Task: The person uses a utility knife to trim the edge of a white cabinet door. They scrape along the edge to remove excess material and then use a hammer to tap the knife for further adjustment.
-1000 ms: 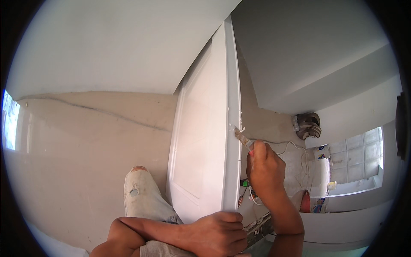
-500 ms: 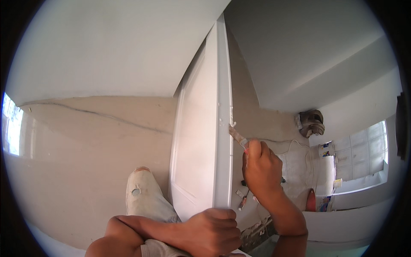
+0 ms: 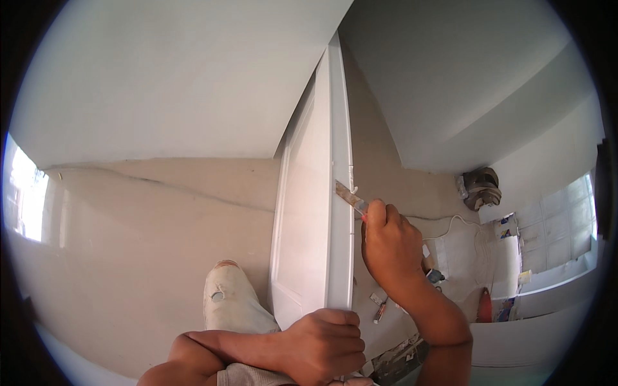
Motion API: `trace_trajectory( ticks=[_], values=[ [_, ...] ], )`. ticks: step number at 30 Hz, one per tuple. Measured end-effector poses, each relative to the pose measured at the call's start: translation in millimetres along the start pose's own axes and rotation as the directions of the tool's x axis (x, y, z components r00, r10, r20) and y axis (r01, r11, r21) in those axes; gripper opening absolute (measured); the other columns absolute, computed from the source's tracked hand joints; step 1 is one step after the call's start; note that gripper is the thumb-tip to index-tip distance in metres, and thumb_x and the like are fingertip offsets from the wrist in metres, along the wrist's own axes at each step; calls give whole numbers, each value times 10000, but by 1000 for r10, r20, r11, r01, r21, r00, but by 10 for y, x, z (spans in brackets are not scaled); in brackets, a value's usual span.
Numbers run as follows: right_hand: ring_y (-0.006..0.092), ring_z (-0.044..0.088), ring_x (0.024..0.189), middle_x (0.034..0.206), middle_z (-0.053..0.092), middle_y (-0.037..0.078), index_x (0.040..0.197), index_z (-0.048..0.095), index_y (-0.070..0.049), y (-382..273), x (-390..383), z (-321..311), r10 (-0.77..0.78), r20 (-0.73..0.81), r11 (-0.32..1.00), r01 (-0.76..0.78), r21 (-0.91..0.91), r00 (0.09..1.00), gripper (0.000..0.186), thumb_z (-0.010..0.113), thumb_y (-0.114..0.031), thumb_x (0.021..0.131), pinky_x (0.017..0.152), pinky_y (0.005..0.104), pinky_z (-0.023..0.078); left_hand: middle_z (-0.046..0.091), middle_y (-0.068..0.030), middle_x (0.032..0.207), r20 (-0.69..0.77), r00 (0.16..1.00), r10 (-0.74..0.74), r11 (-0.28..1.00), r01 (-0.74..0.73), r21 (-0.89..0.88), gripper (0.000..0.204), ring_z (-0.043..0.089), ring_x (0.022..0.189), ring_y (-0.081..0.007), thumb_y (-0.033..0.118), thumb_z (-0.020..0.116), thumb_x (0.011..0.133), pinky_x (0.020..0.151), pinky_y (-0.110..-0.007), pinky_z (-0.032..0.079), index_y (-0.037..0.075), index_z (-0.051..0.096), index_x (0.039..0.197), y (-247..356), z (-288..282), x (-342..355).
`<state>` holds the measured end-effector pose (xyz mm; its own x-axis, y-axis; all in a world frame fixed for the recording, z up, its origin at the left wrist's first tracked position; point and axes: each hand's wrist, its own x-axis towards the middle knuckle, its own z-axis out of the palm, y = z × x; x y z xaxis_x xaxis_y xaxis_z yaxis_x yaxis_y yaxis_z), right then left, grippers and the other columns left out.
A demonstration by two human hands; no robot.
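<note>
A white panelled door (image 3: pixel 299 193) stands upright in front of me with its long edge (image 3: pixel 340 141) facing up toward me. My left hand (image 3: pixel 325 344) is closed over that edge at the near end. My right hand (image 3: pixel 393 244) grips a narrow, dirty-bladed scraper (image 3: pixel 351 198); its tip lies on the edge near a small cut-out with rough white bits (image 3: pixel 353 177). My knee in torn pale trousers (image 3: pixel 228 296) is beside the door's left face.
Walls (image 3: pixel 161 77) rise ahead and right. On the beige floor (image 3: pixel 141 257) lie a cable (image 3: pixel 161 182), a dark bundle (image 3: pixel 483 188), hand tools (image 3: pixel 380 312), a power tool (image 3: pixel 435 275) and a red object (image 3: pixel 485 305). Windows (image 3: pixel 26 193) show at both sides.
The scraper tip and my right hand have moved left and slightly up across the door edge. My left hand keeps its grip. The view has shifted a little.
</note>
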<state>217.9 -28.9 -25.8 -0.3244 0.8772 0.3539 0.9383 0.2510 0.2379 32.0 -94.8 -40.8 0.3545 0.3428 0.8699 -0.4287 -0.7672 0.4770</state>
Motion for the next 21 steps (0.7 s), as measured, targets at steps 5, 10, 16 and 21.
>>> trace_trajectory(
  ticks=[5, 10, 16, 21],
  values=[
    [233, 654, 588, 723, 566, 64, 946, 541, -67, 60, 49, 71, -88, -78, 993, 82, -87, 993, 188, 657, -214, 965, 496, 367, 548, 443, -68, 605, 5, 1000, -19, 1000, 19, 17, 419, 509, 529, -285, 280, 728, 867, 552, -392, 433, 93, 481, 585, -4, 8, -24],
    [234, 649, 580, 718, 560, 69, 940, 543, -68, 110, 17, 114, -116, -105, 993, 113, -30, 988, 188, 664, -211, 957, 485, 370, 539, 460, -70, 611, -39, 999, 17, 1000, -17, -9, 393, 507, 527, -286, 270, 718, 872, 553, -389, 435, 84, 507, 598, -18, 20, -26],
    [249, 637, 557, 718, 556, 77, 936, 539, -69, 140, 99, 76, -152, -74, 988, 152, -11, 986, 169, 673, -171, 930, 471, 378, 530, 465, -77, 612, -11, 1000, -15, 1000, 15, -4, 379, 511, 528, -290, 253, 707, 886, 553, -386, 439, 65, 527, 611, 7, -10, -15],
    [249, 653, 567, 724, 570, 80, 914, 511, -77, 75, 43, 185, -70, -108, 997, 71, 12, 992, 188, 673, -169, 935, 477, 379, 543, 459, -79, 607, -27, 1000, 5, 1000, -6, -11, 390, 508, 524, -287, 253, 712, 891, 550, -385, 438, 58, 526, 608, -8, -12, -4]
  ],
)
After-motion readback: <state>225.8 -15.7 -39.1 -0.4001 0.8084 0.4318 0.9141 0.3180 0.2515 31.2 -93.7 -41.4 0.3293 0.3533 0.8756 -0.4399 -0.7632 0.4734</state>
